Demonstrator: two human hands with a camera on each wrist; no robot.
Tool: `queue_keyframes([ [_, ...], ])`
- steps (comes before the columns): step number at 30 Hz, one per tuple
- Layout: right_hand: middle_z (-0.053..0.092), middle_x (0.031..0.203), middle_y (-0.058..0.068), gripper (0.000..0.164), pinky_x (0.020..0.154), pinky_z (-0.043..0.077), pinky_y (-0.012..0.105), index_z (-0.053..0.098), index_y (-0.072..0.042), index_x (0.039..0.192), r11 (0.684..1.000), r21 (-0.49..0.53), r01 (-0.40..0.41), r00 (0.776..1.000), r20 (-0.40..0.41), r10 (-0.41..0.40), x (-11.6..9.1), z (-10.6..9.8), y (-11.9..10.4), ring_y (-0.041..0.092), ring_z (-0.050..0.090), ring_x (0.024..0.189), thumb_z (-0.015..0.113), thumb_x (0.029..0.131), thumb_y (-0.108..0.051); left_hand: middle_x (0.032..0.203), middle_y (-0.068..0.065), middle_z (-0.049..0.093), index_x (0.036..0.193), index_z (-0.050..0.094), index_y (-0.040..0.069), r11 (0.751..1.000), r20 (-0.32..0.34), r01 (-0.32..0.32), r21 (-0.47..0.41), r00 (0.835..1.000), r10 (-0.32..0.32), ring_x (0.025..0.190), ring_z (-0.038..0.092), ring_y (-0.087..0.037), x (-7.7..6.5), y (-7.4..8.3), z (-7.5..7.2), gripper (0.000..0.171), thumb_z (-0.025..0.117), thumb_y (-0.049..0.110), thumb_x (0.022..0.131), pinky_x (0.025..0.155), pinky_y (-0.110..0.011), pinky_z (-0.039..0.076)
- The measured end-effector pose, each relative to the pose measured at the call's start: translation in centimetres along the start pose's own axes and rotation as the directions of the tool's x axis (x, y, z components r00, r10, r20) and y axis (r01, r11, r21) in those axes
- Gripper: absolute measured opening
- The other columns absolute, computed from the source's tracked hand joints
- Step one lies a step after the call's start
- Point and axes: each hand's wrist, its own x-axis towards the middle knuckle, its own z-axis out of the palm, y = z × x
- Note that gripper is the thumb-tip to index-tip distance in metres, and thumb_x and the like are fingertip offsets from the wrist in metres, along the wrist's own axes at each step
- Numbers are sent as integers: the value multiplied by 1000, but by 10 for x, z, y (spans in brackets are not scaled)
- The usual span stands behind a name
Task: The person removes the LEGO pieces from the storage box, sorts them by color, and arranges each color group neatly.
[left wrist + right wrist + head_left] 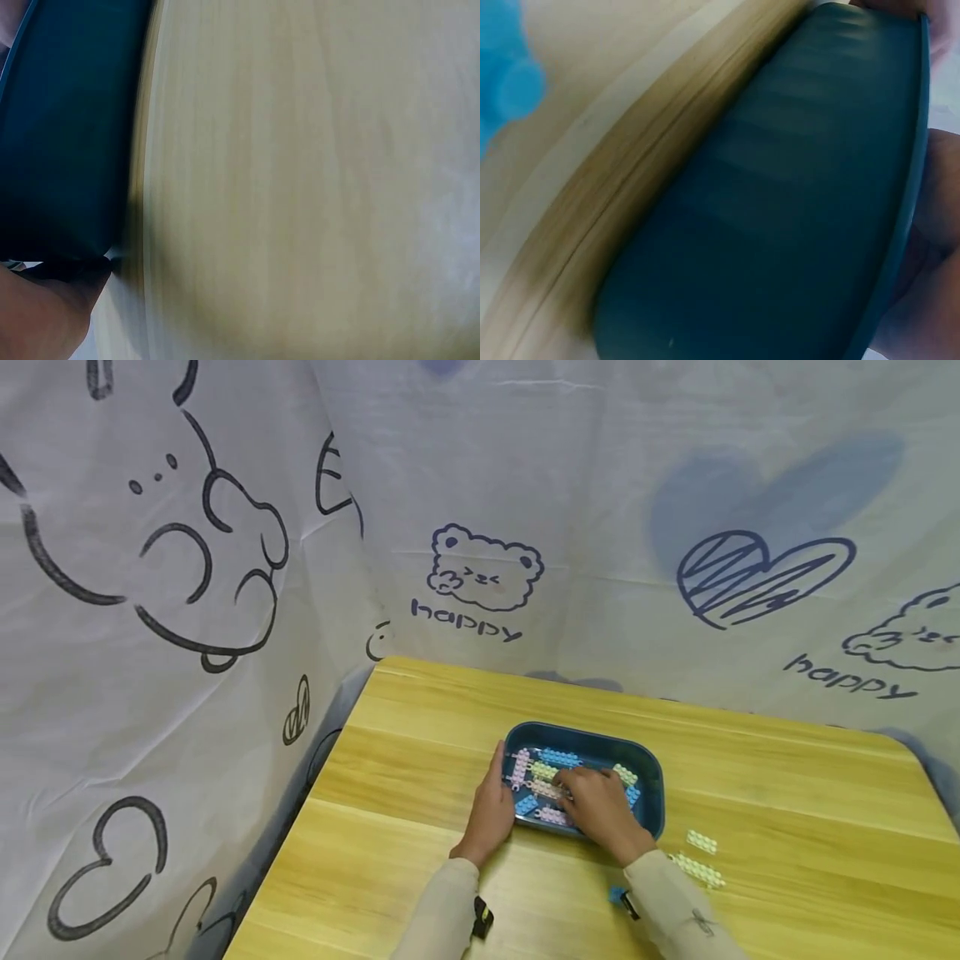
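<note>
White printed cloth point(600, 485) is hanging behind, past the 12 o'clock edge; wooden table point(810, 793) is filling the lower part. Dark teal tray point(607, 743) is sitting on it, toward 12; clock below is the tray's. Right hand point(600, 806) is resting over the 5 o'clock side, fingers bending down among the blocks; can't tell if they're pinching one. Left hand point(490, 810) is pressing along the outer wall at 8–9, fingers lying fairly straight. Long pieces next: pale yellow strip point(697, 870) is lying on the table at 4, beside the right sleeve; inside the tray, blue strip point(560, 758) is lying near 11, pink strip point(521, 768) at 9, yellow-green strip point(543, 771) and peach strip point(545, 788) between pink and right hand, lilac strip point(553, 816) near 7. Short ones: pale yellow block point(702, 841) is lying on the table near 4, blue block point(527, 805) in the tray at 8, yellow-green block point(626, 775) at 3.
</note>
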Motion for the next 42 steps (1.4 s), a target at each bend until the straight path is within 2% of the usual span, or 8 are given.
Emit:
queue_keyframes([
  [4, 75, 91, 6, 10, 87, 54, 64, 78, -10, 95, 1000, 1, 1, 1000, 3, -1, 4, 5, -2, 25, 71, 81, 84, 87, -8, 168, -19, 25, 166, 15, 2, 1000, -1, -17, -17, 1000, 17, 149, 35, -35, -1, 1, 0, 69, 38, -10, 102, 123, -50, 26],
  [10, 74, 90, 7, 15, 74, 57, 56, 73, -10, 93, 1000, -27, -3, 1000, 28, 4, 8, 12, -3, 26, 70, 76, 85, 85, -5, 169, -17, 23, 165, 15, 0, 1000, 7, -6, -12, 1000, 6, 153, 27, -33, -1, 1, 0, 67, 37, -9, 103, 124, -47, 24],
  [14, 73, 88, 7, 16, 71, 55, 53, 70, -10, 92, 999, -30, -17, 999, 29, 18, 11, 14, -3, 26, 69, 74, 84, 86, -5, 168, -19, 25, 165, 16, 0, 1000, -5, -23, 4, 1000, 23, 152, 29, -35, -1, 1, 0, 67, 38, -10, 102, 124, -49, 25],
  [19, 73, 86, 6, 15, 66, 55, 49, 71, -10, 91, 999, -31, -10, 1000, 7, 10, 10, 14, -2, 25, 69, 73, 83, 86, -2, 168, -20, 26, 166, 15, 2, 1000, -6, -26, 17, 1000, 26, 151, 31, -36, -2, 3, 0, 68, 38, -10, 102, 123, -50, 27],
  [27, 72, 84, 7, 17, 66, 59, 50, 71, -10, 90, 999, -35, 22, 998, -66, -24, 5, 11, 1, 25, 69, 71, 83, 84, 1, 168, -18, 25, 165, 15, 1, 1000, 0, -18, 12, 1000, 18, 151, 30, -34, -1, 1, -1, 68, 39, -9, 102, 124, -47, 26],
  [33, 70, 82, 7, 18, 61, 58, 44, 72, -8, 91, 998, -11, 54, 992, -111, -55, 0, 2, 3, 24, 68, 69, 85, 83, 2, 168, -18, 25, 165, 15, 1, 1000, 0, -11, 16, 1000, 11, 152, 29, -34, 0, 0, 2, 69, 39, -9, 102, 124, -46, 25],
  [42, 72, 85, 8, 21, 57, 58, 36, 73, -5, 93, 997, 7, 78, 975, -210, -75, -15, -28, 9, 20, 68, 67, 88, 80, 3, 168, -18, 26, 166, 15, 1, 1000, -6, 2, 14, 1000, -2, 149, 35, -34, 1, -1, 3, 69, 38, -10, 102, 124, -48, 25],
])
